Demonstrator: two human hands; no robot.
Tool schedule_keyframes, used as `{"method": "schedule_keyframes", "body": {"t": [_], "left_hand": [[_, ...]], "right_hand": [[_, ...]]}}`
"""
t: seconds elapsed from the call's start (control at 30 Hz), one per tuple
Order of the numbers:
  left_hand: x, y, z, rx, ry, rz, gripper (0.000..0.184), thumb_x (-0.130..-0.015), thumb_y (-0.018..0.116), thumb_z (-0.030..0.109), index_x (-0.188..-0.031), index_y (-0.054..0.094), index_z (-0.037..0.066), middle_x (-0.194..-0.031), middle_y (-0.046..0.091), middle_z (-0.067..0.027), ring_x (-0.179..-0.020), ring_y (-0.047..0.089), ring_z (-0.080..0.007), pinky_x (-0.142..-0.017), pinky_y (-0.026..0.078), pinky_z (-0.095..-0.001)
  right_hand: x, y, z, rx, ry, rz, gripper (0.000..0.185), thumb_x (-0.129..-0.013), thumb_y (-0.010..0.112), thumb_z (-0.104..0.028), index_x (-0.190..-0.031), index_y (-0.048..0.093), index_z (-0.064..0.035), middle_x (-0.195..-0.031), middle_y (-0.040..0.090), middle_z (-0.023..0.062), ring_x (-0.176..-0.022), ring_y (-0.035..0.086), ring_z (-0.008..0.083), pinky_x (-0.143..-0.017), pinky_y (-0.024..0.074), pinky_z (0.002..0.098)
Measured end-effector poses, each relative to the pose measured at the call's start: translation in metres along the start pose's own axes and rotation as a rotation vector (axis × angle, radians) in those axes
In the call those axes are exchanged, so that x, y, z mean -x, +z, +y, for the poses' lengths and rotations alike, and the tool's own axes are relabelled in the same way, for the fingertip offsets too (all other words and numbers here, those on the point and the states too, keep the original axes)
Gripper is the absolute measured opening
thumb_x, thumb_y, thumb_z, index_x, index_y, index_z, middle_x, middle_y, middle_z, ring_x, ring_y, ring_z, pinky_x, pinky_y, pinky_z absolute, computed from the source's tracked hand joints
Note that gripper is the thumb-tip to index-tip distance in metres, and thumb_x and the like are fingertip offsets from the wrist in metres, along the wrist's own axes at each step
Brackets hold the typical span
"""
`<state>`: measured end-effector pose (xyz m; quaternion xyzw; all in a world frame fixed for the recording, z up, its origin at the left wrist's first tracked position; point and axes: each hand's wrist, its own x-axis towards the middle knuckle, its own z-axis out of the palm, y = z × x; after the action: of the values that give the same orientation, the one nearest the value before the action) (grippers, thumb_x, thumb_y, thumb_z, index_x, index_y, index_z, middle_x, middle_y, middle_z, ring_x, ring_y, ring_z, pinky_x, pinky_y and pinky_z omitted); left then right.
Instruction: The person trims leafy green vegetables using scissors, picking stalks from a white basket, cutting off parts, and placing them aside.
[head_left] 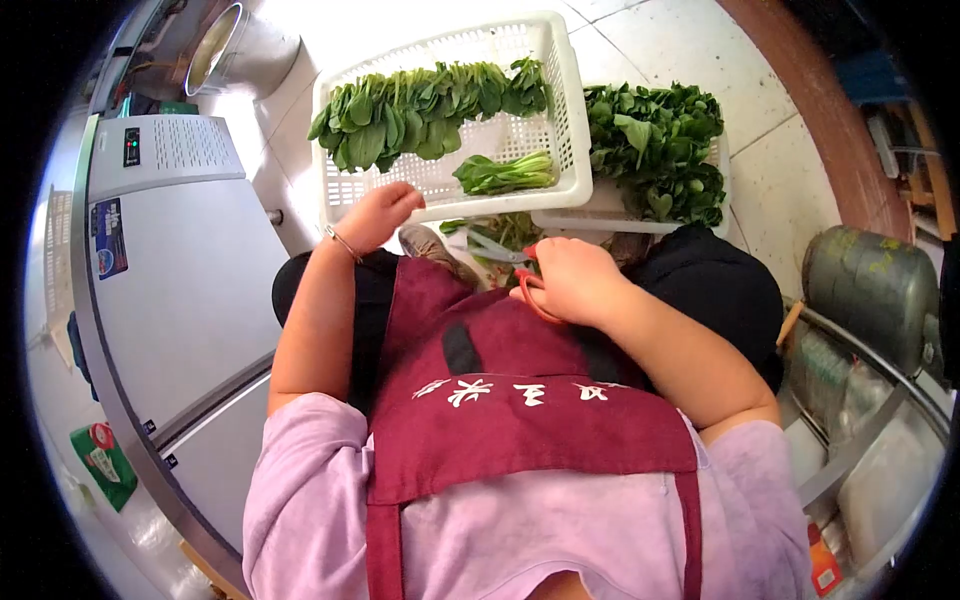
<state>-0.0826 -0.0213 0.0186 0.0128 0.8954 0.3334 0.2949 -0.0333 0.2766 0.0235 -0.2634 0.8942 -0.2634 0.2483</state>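
My right hand [580,280] grips a pair of scissors [538,300] by the red handles; the metal blades point left, just above my lap. Closer to the large white basket, my left hand [380,215] hovers by its front rim with curled fingers and nothing visible in them. Inside that white basket [450,205], leafy greens [385,120] lie in a row along the back. A smaller bunch of greens [505,173] rests nearer the front, its pale stems to the right. Leafy scraps [505,230] sit low between my knees, partly hidden by the basket and scissors.
A second white basket [600,222], heaped with loose leafy greens [655,150], stands to the right, partly behind the first. On the left is a white chest-like appliance [185,270]. A metal pot [245,55] stands at the back left, and a gas cylinder [870,295] at the right.
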Motion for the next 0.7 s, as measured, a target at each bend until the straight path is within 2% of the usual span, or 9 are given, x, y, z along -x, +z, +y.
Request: {"method": "schedule_keyframes", "body": {"t": [0.1,0.2,0.3,0.4,0.47,0.5,0.53,0.6,0.7], "left_hand": [[-0.043,-0.010,0.006,0.059,0.056,0.128,0.027,-0.093,0.047,0.025,-0.090,0.060,0.000,-0.065,0.048,0.0006,-0.060,0.043,-0.0088,-0.055,0.039,-0.0260],[-0.096,-0.008,0.027,0.115,-0.022,0.201,0.031,-0.090,0.050,0.028,-0.096,0.063,-0.001,-0.069,0.057,-0.0059,-0.064,0.051,-0.0134,-0.060,0.043,-0.0289],[-0.163,0.002,0.026,0.389,-0.018,0.127,0.028,-0.091,0.048,0.026,-0.087,0.061,0.001,-0.064,0.049,0.0007,-0.054,0.041,-0.0101,-0.051,0.035,-0.0256],[-0.222,0.001,0.032,0.309,-0.009,0.124,0.026,-0.086,0.048,0.023,-0.087,0.062,0.001,-0.064,0.051,-0.0004,-0.054,0.045,-0.0120,-0.052,0.037,-0.0262],[-0.258,0.006,0.029,0.136,0.033,0.235,0.026,-0.082,0.046,0.019,-0.089,0.062,0.000,-0.068,0.056,-0.0053,-0.063,0.054,-0.0152,-0.057,0.042,-0.0285],[-0.263,0.009,0.033,0.066,0.133,0.318,0.030,-0.083,0.045,0.019,-0.097,0.063,0.000,-0.082,0.064,-0.0123,-0.078,0.061,-0.0232,-0.069,0.047,-0.0329],[-0.278,0.010,0.022,0.066,0.137,0.314,0.030,-0.083,0.045,0.019,-0.097,0.063,0.000,-0.082,0.064,-0.0123,-0.078,0.061,-0.0232,-0.069,0.047,-0.0329],[-0.318,0.013,-0.013,-0.646,0.325,0.219,0.034,-0.086,0.044,0.022,-0.107,0.061,0.001,-0.099,0.064,-0.0185,-0.091,0.061,-0.0309,-0.080,0.047,-0.0368],[-0.256,0.014,0.034,-0.356,0.193,0.279,0.031,-0.086,0.044,0.020,-0.103,0.063,0.003,-0.099,0.063,-0.0201,-0.090,0.060,-0.0350,-0.082,0.047,-0.0386]], "right_hand": [[-0.001,-0.003,-0.004,-0.021,-0.015,-0.097,0.054,-0.077,0.061,-0.050,-0.089,0.061,0.0019,-0.087,0.064,0.0204,-0.082,0.063,0.0346,-0.072,0.0513,0.0418],[-0.003,-0.007,-0.008,-0.081,-0.020,-0.222,0.051,-0.078,0.060,-0.049,-0.088,0.062,0.0017,-0.087,0.064,0.0204,-0.082,0.063,0.0345,-0.072,0.0516,0.0415],[-0.005,-0.003,-0.004,-0.070,-0.020,-0.196,0.050,-0.077,0.061,-0.049,-0.084,0.063,0.0004,-0.083,0.064,0.0194,-0.080,0.063,0.0344,-0.071,0.0517,0.0412],[-0.007,0.004,0.003,-0.078,-0.036,-0.148,0.049,-0.076,0.062,-0.048,-0.082,0.062,0.0001,-0.080,0.064,0.0190,-0.078,0.063,0.0349,-0.070,0.0516,0.0415],[-0.009,0.003,0.005,-0.078,-0.024,-0.154,0.048,-0.075,0.062,-0.048,-0.081,0.062,0.0001,-0.079,0.064,0.0189,-0.076,0.063,0.0354,-0.069,0.0514,0.0420],[-0.010,0.001,0.004,-0.098,-0.021,-0.182,0.047,-0.076,0.062,-0.047,-0.081,0.062,0.0000,-0.079,0.064,0.0190,-0.076,0.063,0.0355,-0.069,0.0513,0.0422],[-0.011,0.000,0.004,-0.117,-0.019,-0.211,0.046,-0.076,0.062,-0.046,-0.081,0.062,0.0000,-0.079,0.064,0.0191,-0.076,0.063,0.0356,-0.069,0.0512,0.0424],[-0.012,-0.001,0.005,-0.135,-0.016,-0.210,0.044,-0.077,0.062,-0.044,-0.082,0.062,-0.0003,-0.079,0.064,0.0189,-0.076,0.063,0.0354,-0.069,0.0513,0.0422],[-0.012,-0.005,0.004,-0.125,-0.035,-0.223,0.042,-0.077,0.061,-0.042,-0.085,0.062,-0.0007,-0.078,0.064,0.0183,-0.076,0.063,0.0345,-0.069,0.0517,0.0420]]}}
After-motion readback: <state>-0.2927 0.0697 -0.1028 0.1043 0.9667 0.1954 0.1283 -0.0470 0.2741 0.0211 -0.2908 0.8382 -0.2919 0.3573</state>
